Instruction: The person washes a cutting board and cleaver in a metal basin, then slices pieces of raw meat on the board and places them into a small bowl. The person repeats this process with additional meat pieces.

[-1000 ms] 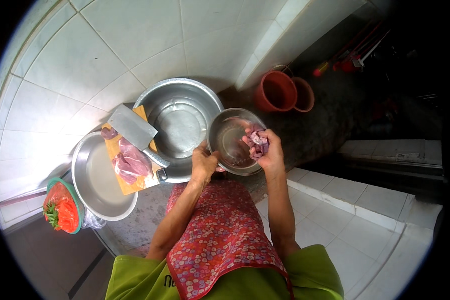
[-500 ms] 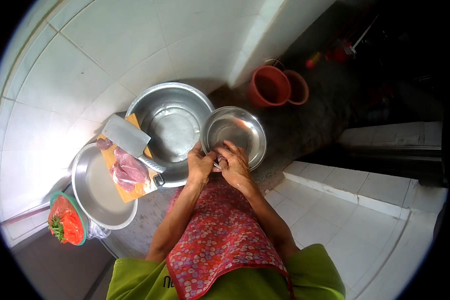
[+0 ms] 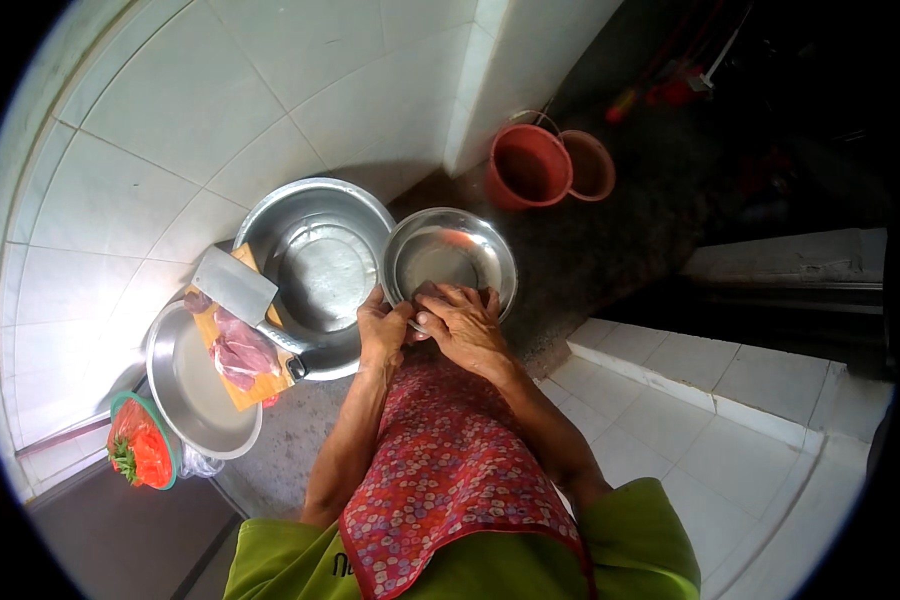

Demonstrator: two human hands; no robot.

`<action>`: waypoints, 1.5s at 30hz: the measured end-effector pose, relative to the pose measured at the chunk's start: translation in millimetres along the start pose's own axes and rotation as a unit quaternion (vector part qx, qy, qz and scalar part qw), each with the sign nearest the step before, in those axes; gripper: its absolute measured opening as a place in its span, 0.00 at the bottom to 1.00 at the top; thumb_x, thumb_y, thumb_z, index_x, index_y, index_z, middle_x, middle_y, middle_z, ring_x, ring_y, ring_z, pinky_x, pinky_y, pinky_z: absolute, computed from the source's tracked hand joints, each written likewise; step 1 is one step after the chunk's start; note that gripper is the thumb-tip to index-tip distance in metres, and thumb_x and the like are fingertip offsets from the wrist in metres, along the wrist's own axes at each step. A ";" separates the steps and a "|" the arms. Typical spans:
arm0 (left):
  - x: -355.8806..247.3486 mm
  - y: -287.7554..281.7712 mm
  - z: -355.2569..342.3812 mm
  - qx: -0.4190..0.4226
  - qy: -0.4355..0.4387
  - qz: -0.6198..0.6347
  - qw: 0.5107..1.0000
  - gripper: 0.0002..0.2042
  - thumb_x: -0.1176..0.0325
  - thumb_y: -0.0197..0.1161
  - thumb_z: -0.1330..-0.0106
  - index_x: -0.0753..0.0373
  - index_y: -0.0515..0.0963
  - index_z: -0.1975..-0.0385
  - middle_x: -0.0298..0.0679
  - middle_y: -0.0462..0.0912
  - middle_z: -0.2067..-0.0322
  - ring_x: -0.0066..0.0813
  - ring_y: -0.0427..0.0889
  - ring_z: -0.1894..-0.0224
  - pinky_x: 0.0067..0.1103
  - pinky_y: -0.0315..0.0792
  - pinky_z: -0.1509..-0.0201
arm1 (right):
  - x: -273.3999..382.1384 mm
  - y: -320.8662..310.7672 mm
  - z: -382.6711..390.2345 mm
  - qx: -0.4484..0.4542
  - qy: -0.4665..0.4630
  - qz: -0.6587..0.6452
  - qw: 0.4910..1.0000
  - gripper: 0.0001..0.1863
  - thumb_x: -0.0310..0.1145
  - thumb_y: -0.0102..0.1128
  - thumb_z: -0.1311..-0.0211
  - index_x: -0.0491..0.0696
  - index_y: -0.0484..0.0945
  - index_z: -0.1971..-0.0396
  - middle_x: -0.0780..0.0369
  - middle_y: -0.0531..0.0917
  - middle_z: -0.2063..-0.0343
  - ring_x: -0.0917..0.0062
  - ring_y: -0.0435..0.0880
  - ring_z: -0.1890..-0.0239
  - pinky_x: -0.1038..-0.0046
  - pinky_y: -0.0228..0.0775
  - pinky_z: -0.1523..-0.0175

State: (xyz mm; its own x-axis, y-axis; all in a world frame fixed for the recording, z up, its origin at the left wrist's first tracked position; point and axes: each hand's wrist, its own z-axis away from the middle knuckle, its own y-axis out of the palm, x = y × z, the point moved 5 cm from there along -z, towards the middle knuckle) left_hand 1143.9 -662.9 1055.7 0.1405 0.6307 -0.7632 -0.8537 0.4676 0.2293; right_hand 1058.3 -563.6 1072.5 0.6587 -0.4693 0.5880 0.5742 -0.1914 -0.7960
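A shiny steel bowl (image 3: pixel 500 250) stands in front of me, seemingly with some liquid inside. Its near-left rim is pinched in my left hand (image 3: pixel 380 335), the fingers outside and the thumb on the edge. My right hand (image 3: pixel 465 330) is curled over the near rim with its fingers bent into the bowl. The two hands almost meet; whatever lies under the right fingers is hidden. Left of the bowl is a large metal basin (image 3: pixel 320 270) with water. Against that basin leans a wooden cutting board (image 3: pixel 255 390) carrying raw meat (image 3: pixel 242 350) and a cleaver (image 3: pixel 234 285).
A second metal basin (image 3: pixel 160 355) of cloudy water sits under the board. Beside it, a green basket (image 3: pixel 175 462) holds red plastic bags (image 3: pixel 148 455) and green vegetables. Two reddish buckets (image 3: pixel 530 170) stand by the wall corner. A white tiled ledge (image 3: pixel 705 375) runs along the right.
The view has shifted slightly, so the bowl and basins appear a little further left. My right hand's fingers have bent further over the rim; my left hand stays at the bowl's edge.
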 end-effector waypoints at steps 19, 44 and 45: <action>4.4 6.0 -3.6 0.003 0.014 -0.036 0.999 0.19 0.84 0.51 0.47 0.74 0.69 0.52 0.46 0.79 0.72 0.27 0.79 0.82 0.17 0.77 0.86 | -30.6 -4.3 -8.6 -0.022 -0.008 -0.115 0.993 0.22 0.42 0.60 0.47 0.54 0.75 0.50 0.58 0.76 0.53 0.61 0.71 0.48 0.50 0.48 0.38; 31.9 -11.4 -5.8 0.007 -0.045 0.004 0.999 0.18 0.83 0.53 0.48 0.73 0.72 0.55 0.45 0.79 0.71 0.29 0.80 0.79 0.22 0.79 0.83 | -9.2 17.5 10.8 -0.021 0.087 -0.092 0.992 0.16 0.40 0.57 0.44 0.48 0.79 0.59 0.51 0.80 0.67 0.60 0.78 0.58 0.62 0.69 0.52; 31.0 -10.9 -4.7 0.007 -0.047 0.012 0.999 0.17 0.83 0.53 0.48 0.72 0.72 0.55 0.45 0.79 0.71 0.29 0.80 0.79 0.21 0.80 0.83 | -10.2 17.9 10.8 -0.019 0.085 -0.090 0.992 0.16 0.40 0.57 0.44 0.49 0.79 0.59 0.51 0.79 0.67 0.59 0.78 0.58 0.62 0.69 0.53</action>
State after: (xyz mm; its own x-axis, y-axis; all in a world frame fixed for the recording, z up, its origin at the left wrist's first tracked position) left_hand 1155.1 -651.4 1026.7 0.1658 0.6968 -0.6978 -0.8502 0.4595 0.2568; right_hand 1067.1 -552.9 1053.9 0.4533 -0.5628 0.6912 0.6544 -0.3165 -0.6868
